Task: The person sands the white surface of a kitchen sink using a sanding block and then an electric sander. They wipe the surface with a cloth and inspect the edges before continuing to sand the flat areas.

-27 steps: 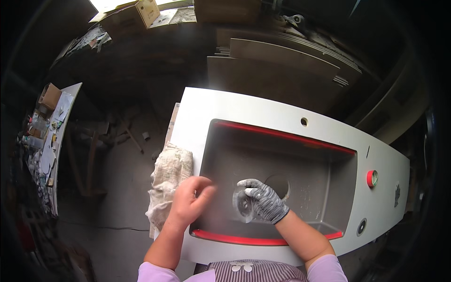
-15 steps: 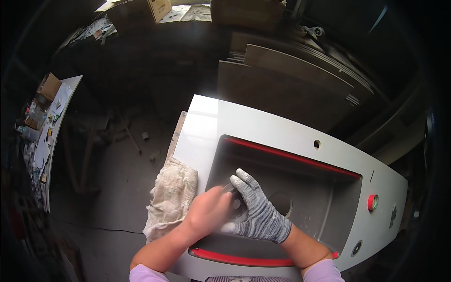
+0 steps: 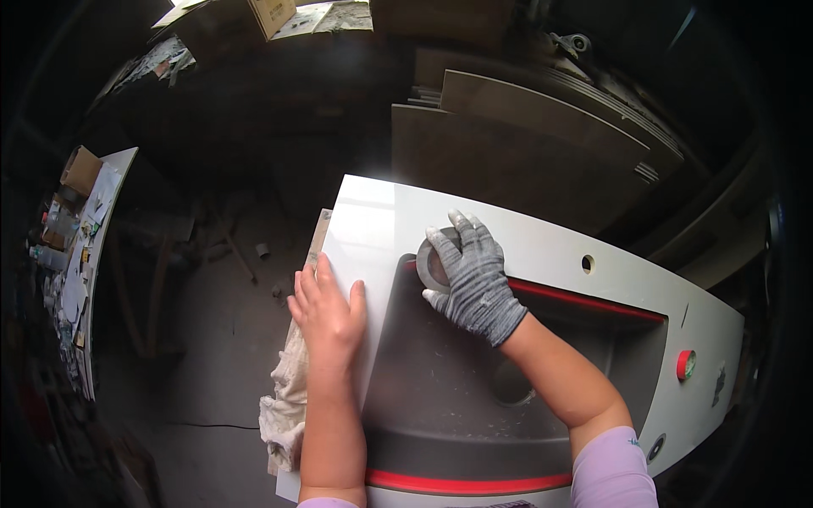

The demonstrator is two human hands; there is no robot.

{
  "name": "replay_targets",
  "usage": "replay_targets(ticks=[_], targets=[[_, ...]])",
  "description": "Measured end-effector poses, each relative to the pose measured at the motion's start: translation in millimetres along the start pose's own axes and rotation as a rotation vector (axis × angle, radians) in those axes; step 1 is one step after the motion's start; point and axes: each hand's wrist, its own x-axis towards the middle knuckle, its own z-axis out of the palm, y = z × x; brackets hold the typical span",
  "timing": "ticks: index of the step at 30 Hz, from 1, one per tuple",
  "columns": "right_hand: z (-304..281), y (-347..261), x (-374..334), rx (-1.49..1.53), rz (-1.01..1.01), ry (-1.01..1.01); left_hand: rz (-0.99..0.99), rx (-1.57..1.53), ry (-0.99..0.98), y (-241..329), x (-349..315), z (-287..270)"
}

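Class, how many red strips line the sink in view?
2: a far-rim strip, partly hidden behind the gloved right hand, and a near-rim strip. More may be hidden.

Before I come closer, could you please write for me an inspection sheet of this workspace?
Surface: white countertop with a grey sink; red strips along the sink's near and far edges.
Job's things: grey disc, at the sink's far left corner.
Clutter: crumpled cloth at left; red tape roll at right.
Hands: left hand open, at the countertop's left end; gloved right hand holds the disc.
Cables: thin dark line on the floor, probably a cable.
Surroundings: stacked boards behind; littered side table.
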Motion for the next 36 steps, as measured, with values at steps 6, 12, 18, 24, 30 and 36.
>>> replay_targets(ticks=[6, 12, 18, 24, 30, 36], targets=[[14.0, 12.6, 19.1, 0.02, -0.014, 0.024, 0.048, -0.02, -0.11, 6.9, 7.1, 1.1], [18.3, 4.3, 21.1, 0.029, -0.094, -0.028, 0.129, -0.022, -0.078, 3.9, 5.6, 3.5], [8.6, -4.9, 24.1, -0.078, -0.063, -0.045, 0.118, -0.028, -0.103, 8.4, 6.4, -0.4], [9.7, 12.4, 29.5, 0.001, -0.018, 0.051, 0.136, -0.024, -0.069, 7.6, 5.3, 3.6], [7.6, 9.5, 35.4, 0.025, 0.082, 0.016, 0.135, -0.012, -0.061, 4.0, 5.7, 3.8], [-5.8, -19.7, 9.8, 0.133, 0.049, -0.026, 0.117, -0.06, -0.082, 6.1, 7.8, -0.2]])
